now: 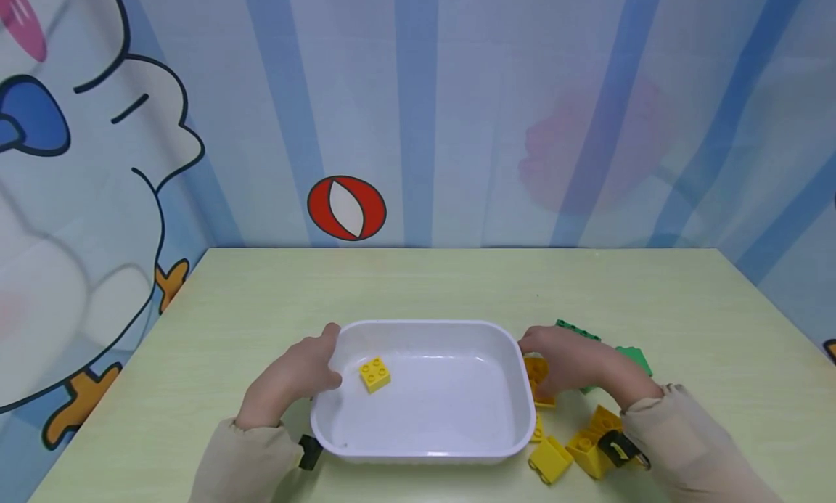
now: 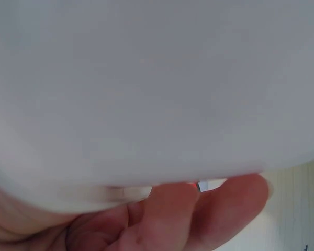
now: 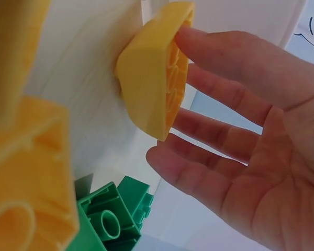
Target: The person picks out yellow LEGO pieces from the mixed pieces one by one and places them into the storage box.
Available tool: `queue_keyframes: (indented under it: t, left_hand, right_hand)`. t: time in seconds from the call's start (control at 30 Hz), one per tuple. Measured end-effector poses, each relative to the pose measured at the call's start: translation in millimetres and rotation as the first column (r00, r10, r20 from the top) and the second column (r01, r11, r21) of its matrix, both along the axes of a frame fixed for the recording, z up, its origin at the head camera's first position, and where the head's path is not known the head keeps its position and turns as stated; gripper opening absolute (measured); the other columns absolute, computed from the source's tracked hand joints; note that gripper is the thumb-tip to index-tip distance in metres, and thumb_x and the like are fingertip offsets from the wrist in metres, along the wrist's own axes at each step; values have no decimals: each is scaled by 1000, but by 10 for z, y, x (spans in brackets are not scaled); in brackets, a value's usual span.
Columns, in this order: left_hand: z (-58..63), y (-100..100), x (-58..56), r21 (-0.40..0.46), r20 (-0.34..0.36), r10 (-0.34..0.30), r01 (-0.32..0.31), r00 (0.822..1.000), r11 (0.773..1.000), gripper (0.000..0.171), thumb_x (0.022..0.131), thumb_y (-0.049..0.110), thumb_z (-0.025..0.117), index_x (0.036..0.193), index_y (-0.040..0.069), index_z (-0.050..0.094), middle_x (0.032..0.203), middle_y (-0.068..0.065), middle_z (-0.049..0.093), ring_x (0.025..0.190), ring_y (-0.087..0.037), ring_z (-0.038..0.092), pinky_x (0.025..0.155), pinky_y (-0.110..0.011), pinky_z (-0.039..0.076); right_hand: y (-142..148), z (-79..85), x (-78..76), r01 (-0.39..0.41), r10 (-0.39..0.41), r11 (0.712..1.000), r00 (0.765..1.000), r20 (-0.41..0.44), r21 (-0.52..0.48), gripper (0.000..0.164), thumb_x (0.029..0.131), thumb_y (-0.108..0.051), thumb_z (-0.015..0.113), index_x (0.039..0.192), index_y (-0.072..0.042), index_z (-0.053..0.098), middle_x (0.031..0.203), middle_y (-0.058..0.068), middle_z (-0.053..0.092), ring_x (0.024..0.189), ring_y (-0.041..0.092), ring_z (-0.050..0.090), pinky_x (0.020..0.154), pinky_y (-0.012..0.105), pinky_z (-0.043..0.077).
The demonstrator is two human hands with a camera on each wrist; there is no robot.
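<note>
A white tray (image 1: 427,456) stands on the table with one yellow brick (image 1: 375,374) inside, near its left end. My left hand (image 1: 297,372) grips the tray's left rim, thumb over the edge; the left wrist view has its fingers (image 2: 167,214) curled beneath the pale wall. Beside the tray's right wall, my right hand (image 1: 578,361) holds another yellow brick (image 3: 146,73) between thumb and fingers. The thumb lies over the brick's hollow side, and the fingertips behind it are partly hidden.
More yellow bricks (image 1: 551,459) lie right of the tray, near the right sleeve. Green bricks (image 1: 633,358) lie behind the right hand. Dark wrist straps (image 1: 310,452) show at both cuffs. A printed backdrop (image 1: 457,125) rises behind the table's far edge.
</note>
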State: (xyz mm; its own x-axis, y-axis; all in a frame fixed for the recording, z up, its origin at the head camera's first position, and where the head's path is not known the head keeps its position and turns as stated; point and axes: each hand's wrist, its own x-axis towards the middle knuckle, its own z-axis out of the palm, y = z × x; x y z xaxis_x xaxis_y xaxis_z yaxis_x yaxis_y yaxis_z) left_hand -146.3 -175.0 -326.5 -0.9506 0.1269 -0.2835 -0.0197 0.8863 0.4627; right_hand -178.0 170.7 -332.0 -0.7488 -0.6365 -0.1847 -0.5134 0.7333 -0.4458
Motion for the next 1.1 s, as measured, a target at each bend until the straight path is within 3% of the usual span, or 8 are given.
queue_keyframes:
  t: [0.23,0.73,1.1]
  left_hand:
    - [6,1,5,-2,-4,3,-3,1000,1000,70,77,5,60,134,-2,21,108,-19,53,75,-22,50,62,-32,49]
    - [2,5,0,-1,-10,-5,5,1000,1000,69,77,4,61,133,-3,22,108,-19,53,75,-23,50,61,-32,49]
    - [-1,14,5,-3,-5,2,-2,1000,1000,70,77,5,61,134,-3,21,109,-19,53,76,-23,50,62,-32,49]
  right_hand:
    - [2,-11,-6,-39,39,999,999,-5,-3,40,62,-15,75,101,-17,63,101,2,55,90,22,50,78,45,47]
    - [-35,-38,8,-24,24,1000,999,26,3,28,62,-7,72,85,-22,63,83,-7,57,71,19,48,63,37,47]
    - [-35,-15,34,-15,14,999,1000,18,32,29,62,-4,71,83,-22,64,78,-9,58,68,18,48,61,36,47]
